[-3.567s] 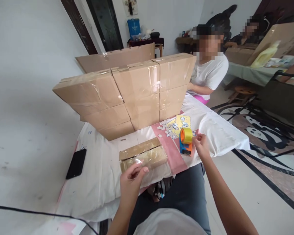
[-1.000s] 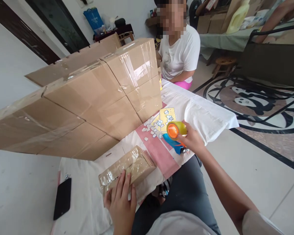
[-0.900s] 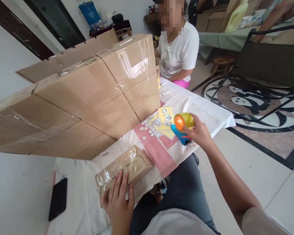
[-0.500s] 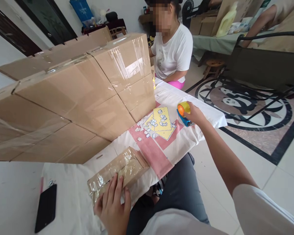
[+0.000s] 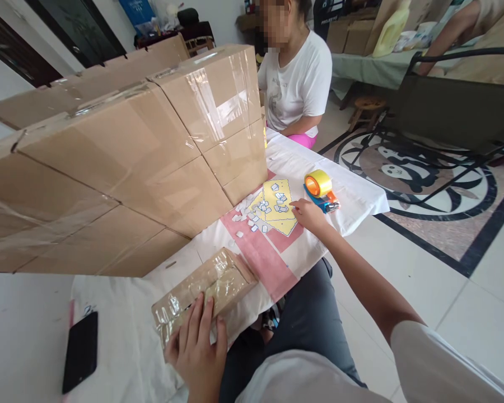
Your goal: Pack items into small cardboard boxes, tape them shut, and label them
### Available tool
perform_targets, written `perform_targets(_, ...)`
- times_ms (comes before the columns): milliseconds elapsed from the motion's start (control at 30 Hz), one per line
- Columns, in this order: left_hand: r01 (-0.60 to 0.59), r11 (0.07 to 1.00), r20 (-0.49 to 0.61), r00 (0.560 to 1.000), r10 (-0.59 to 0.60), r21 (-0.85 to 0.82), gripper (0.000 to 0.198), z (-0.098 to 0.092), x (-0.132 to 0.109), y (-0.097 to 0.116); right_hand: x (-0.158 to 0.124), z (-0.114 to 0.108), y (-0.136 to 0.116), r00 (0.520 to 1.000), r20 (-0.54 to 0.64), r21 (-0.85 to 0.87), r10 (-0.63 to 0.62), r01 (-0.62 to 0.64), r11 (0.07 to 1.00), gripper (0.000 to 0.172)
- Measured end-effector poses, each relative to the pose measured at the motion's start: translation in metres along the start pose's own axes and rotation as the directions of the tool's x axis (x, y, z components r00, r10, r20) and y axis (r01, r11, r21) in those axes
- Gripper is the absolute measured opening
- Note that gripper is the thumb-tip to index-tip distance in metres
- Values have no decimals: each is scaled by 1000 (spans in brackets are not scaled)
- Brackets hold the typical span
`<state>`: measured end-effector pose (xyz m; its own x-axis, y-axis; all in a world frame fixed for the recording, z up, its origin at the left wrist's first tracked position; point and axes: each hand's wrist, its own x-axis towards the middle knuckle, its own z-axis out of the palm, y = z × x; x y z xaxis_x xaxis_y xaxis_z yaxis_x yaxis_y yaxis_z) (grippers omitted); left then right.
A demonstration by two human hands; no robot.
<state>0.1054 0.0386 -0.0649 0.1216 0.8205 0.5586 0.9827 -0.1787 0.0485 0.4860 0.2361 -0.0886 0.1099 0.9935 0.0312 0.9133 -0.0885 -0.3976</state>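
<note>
My left hand (image 5: 199,341) lies with its fingers spread on top of a small cardboard box (image 5: 231,277) wrapped in shiny clear tape. My right hand (image 5: 309,216) is at the right edge of a yellow patch (image 5: 277,224) on the cloth, fingertips drawn together. Whether a small bit is between them is too small to make out. Several small white pieces (image 5: 239,234) are scattered on and beside the yellow patch. Just beyond my right hand, a roll of yellow tape (image 5: 324,180) sits in a blue and orange tape dispenser (image 5: 319,202).
A tall wall of taped cardboard boxes (image 5: 151,168) stands along the left of the cloth-covered table (image 5: 353,193). A black phone (image 5: 80,352) lies at the lower left. Across the table sits a person in a white shirt (image 5: 298,84). A dark folding chair (image 5: 457,106) is at the right.
My right hand has let go of the tape dispenser, which now rests on the cloth, and has moved left and nearer to the yellow patch. My left hand stays on the box.
</note>
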Motion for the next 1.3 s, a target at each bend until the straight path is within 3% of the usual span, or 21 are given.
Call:
perform_targets(333, -8, 1000, -11, 1000, 8, -2, 58, -1, 0, 0, 25, 22, -23, 999, 31, -38, 10, -9, 999, 29)
perform_targets(600, -1, 1000, -16, 1000, 1, -7, 59, -1, 3, 0, 17, 26, -19, 1000, 5, 113, 6, -7, 994, 30)
perform_targets(733, -1, 1000, -31, 1000, 0, -22, 58, 0, 3, 1, 13, 30, -26, 1000, 19, 195, -15, 11, 981, 13)
perform_targets(800, -13, 1000, -34, 999, 12, -24, 56, 0, 2, 2, 12, 30, -30, 1000, 11, 261, -3, 0, 965, 13)
perform_targets(933, 8, 998, -84, 996, -13, -60, 50, -2, 1, -3, 0, 23, -40, 1000, -25, 431, 15, -3, 902, 9)
perform_targets(1000, -6, 990, -173, 985, -18, -137, 48, -5, 5, -5, -14, 16, -45, 998, -54, 499, 16, 13, 867, 5)
perform_targets(1100, -138, 931, -312, 950, 28, -338, 40, -7, 17, 5, -46, 4, -59, 993, -118, 713, 11, 77, 697, 13)
perform_targets(1167, -135, 847, -244, 970, 6, -514, 28, -6, 27, 29, -74, -5, -70, 989, -146, 857, -12, 132, 498, 22)
perform_targets(1200, -56, 790, -136, 990, -34, -610, 22, -3, 32, 45, -89, -9, -76, 988, -150, 896, -28, 148, 420, 25)
perform_targets(1233, 78, 710, 4, 994, -106, -700, 21, 0, 36, 63, -105, -11, -82, 989, -142, 915, -45, 149, 376, 26)
perform_targets(1300, 365, 466, 297, 930, -216, -806, 44, 9, 41, 99, -134, -13, -91, 989, -137, 932, -51, 147, 330, 24)
